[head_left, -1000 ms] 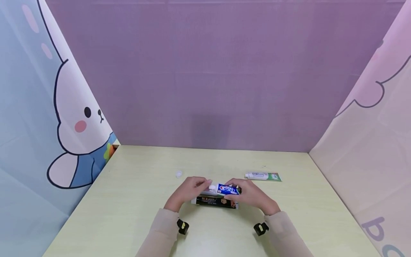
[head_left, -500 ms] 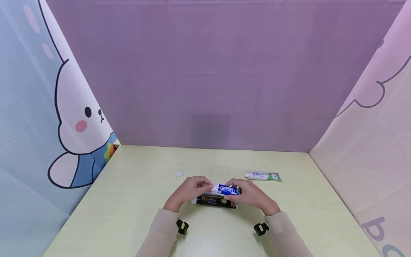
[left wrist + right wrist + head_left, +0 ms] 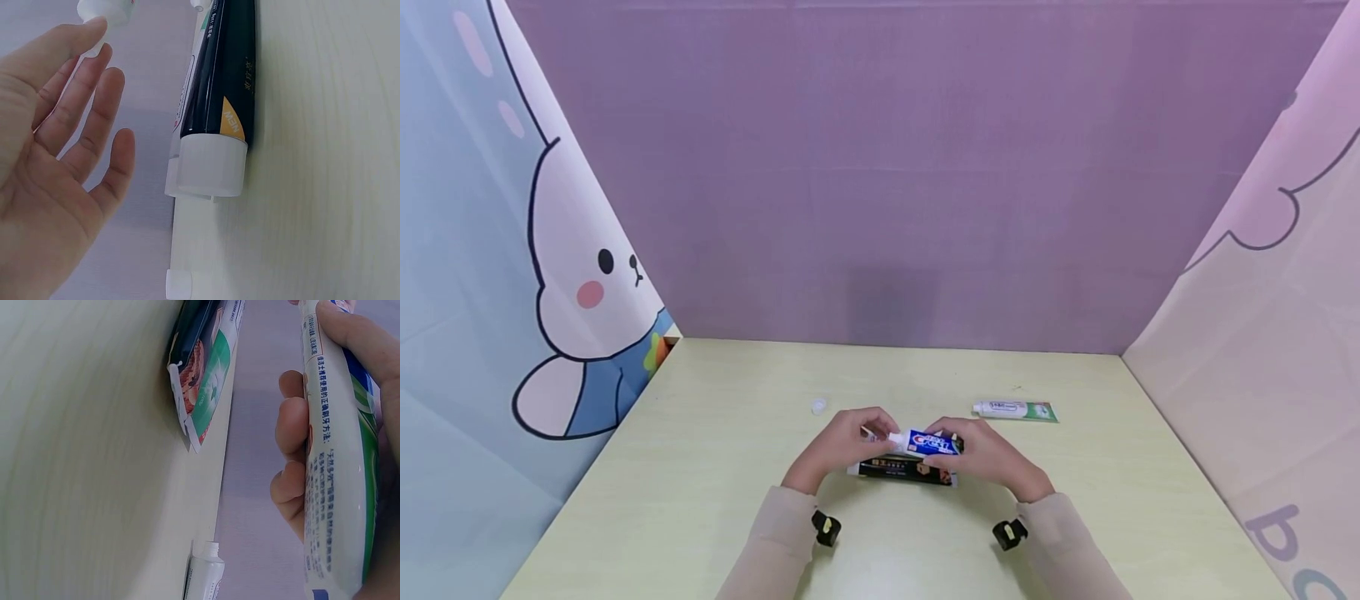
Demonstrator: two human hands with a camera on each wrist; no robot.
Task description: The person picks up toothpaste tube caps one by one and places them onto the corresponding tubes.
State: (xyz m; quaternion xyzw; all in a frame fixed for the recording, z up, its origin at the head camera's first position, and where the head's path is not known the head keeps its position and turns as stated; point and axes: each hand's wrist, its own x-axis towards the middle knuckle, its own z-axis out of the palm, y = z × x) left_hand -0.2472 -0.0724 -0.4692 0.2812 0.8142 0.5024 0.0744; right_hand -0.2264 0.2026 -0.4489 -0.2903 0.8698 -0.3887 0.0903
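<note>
My right hand grips a blue and white toothpaste tube above the table, its capped end pointing left. In the right wrist view the back of this tube shows printed text and a green stripe. With thumb and fingertips, my left hand pinches the white cap at the tube's end; the other fingers are spread and loosely bent. Below both hands lies a black toothpaste tube with a white cap. Another white tube lies right behind it, partly hidden by the hands.
A white and green toothpaste tube lies at the back right, its bare nozzle showing. A loose white cap sits to the left on the pale table. Purple fabric hangs behind the table.
My left fingers have shifted around the cap, spreading a little from their closer bend half a second ago. The right hand and the tube have stayed in place.
</note>
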